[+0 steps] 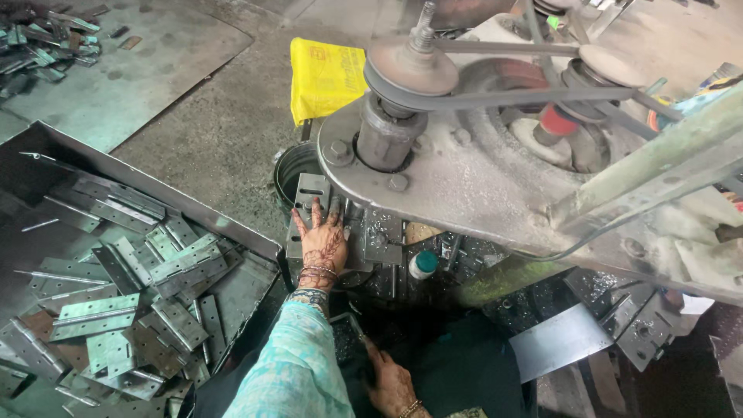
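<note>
Steel plate: a grey hinge leaf lies flat on the machine table, under the spindle housing.
Left hand: its grip is flat and spread, fingers pressing down on the hinge leaf rather than closed round it; pressing flat likely keeps the plate seated on the table beneath the spindle.
Right hand: low and nearer the body than the left grip, fingers loosely curled on the edge of a dark flat piece; whether it truly clasps it, I cannot tell.
Left of the grip: a sloped metal tray heaped with finished hinges, likely kept within easy reach.
Just right of the grip: a small white bottle with a teal cap, standing among metal chips.
Above the grip: pulleys and a drive belt, dusted grey.
Beyond the grip: a yellow bag and a dark round bucket.
Room: rough concrete floor, more scrap strips in the far corner.
</note>
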